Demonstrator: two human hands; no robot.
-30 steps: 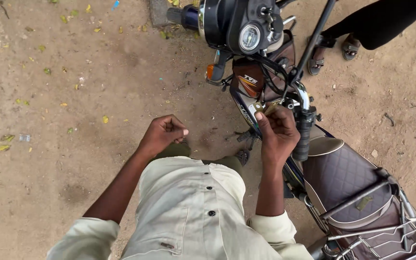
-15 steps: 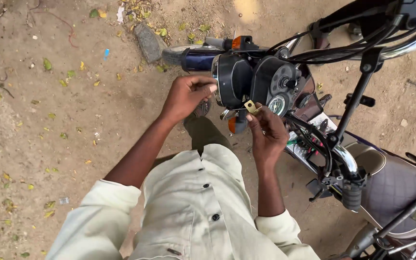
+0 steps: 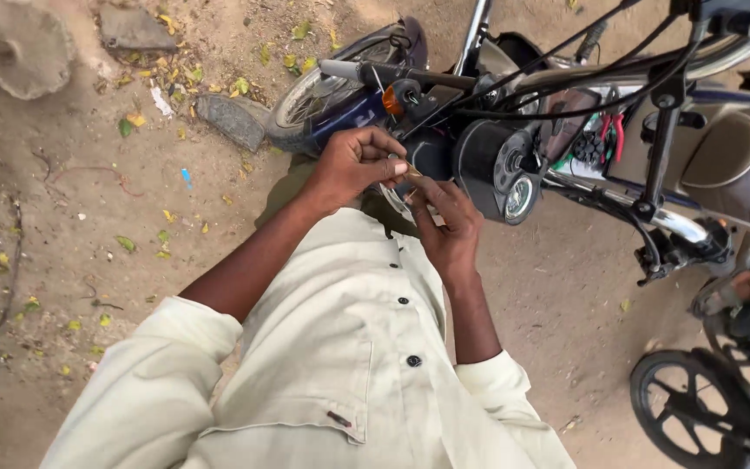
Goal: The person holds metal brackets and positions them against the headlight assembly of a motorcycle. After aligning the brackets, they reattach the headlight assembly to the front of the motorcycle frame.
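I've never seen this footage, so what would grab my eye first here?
Both hands meet at centre frame: the left hand and right hand pinch a small brownish part between fingertips. Just beyond them hangs the motorcycle's round black instrument cluster, loose cables running above it.

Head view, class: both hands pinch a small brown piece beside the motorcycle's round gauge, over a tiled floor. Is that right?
Not the floor: the head view shows bare dirt ground with scattered leaves. The left hand and right hand do pinch the small brown piece beside the round gauge.

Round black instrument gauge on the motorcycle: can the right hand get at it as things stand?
Probably yes. The right hand sits just beside the round black instrument gauge, nothing between them, though its fingers pinch a small brass-coloured piece.
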